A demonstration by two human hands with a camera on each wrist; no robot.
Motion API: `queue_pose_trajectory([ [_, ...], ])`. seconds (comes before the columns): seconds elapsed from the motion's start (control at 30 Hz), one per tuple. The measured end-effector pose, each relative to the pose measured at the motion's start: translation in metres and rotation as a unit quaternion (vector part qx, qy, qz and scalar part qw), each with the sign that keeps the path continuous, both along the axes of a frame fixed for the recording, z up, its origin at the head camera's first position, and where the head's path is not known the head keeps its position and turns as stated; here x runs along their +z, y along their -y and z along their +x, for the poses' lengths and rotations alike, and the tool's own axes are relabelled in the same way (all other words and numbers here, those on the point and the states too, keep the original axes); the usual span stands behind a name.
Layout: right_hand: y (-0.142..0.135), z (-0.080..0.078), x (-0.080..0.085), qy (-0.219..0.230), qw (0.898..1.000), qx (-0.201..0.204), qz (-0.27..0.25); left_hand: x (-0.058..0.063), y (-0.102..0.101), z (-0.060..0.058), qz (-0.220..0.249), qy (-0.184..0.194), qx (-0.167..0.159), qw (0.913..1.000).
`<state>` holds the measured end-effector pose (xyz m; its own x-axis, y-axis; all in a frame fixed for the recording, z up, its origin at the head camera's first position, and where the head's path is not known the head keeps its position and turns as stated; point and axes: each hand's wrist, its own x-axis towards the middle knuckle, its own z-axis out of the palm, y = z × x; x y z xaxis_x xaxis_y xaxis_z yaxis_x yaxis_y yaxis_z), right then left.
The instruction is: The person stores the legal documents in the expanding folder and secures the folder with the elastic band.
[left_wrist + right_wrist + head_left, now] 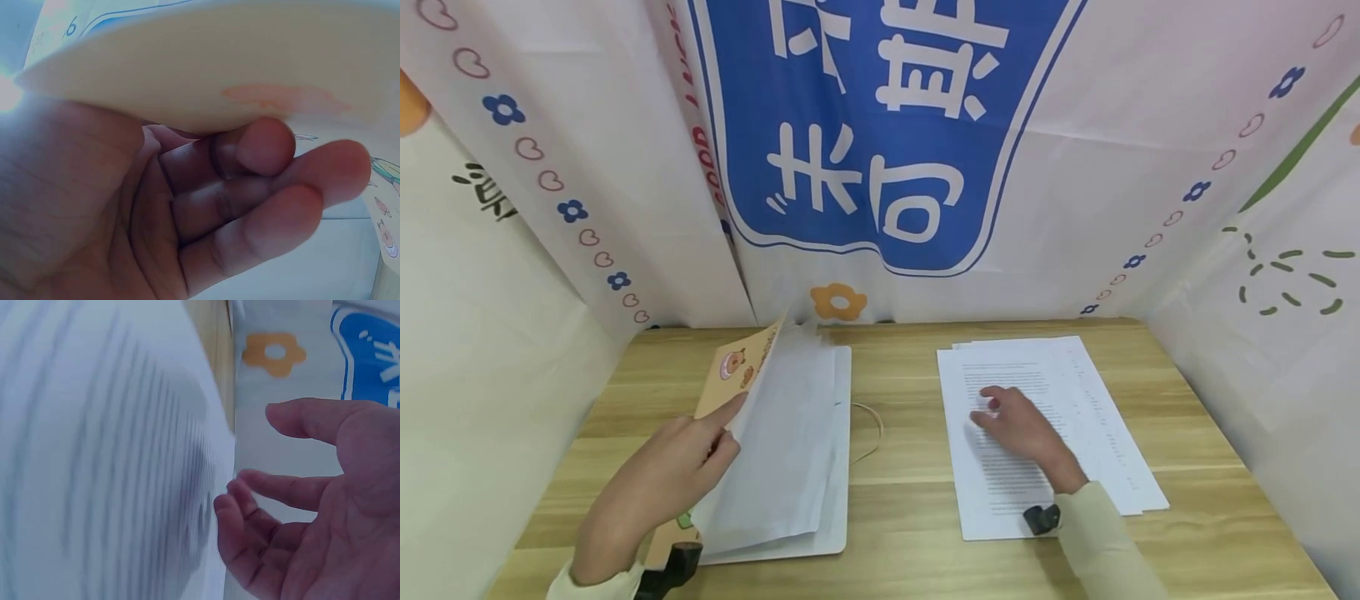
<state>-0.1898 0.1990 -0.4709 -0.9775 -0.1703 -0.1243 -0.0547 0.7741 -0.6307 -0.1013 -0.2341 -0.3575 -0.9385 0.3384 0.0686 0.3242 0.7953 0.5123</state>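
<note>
On the left of the table, my left hand (pixel 673 467) holds up the tan, cartoon-printed cover (pixel 733 367) of a folder by its edge, index finger stretched along it. Loose white sheets (pixel 782 442) stand tilted up beside the cover, over the folder's pale back board (pixel 842 467). In the left wrist view the cover (pixel 187 69) bends across the hand and hides the thumb; the other fingers (pixel 281 219) curl below it. My right hand (pixel 1018 421) hovers low over a stack of printed papers (pixel 962 492), fingers loosely bent and nothing between them.
A thin elastic loop (pixel 880 429) sticks out from the folder's right side onto the wooden table (pixel 895 517). White printed cloth (pixel 1075 208) hangs as a wall behind the table and along both sides. Each wrist carries a small black camera (pixel 1041 520).
</note>
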Motion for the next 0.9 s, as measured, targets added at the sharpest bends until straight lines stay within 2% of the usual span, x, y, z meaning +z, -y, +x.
queue_pose_trajectory([
  [0.2,-0.04,-0.005,0.002,0.018,0.995,-0.052,0.084,0.0,0.0,0.001,-0.001,-0.006,-0.004,1.0],
  [0.33,-0.057,-0.004,0.003,0.022,0.991,-0.075,0.107,0.0,0.0,0.001,0.001,-0.01,-0.006,0.9999],
  [0.53,-0.065,-0.002,0.0,0.029,0.988,-0.086,0.127,0.0,0.0,0.002,0.005,-0.012,-0.007,0.9999],
  [0.9,-0.068,-0.002,-0.004,0.044,0.986,-0.077,0.144,-0.001,0.002,0.002,0.003,-0.018,-0.014,0.9997],
])
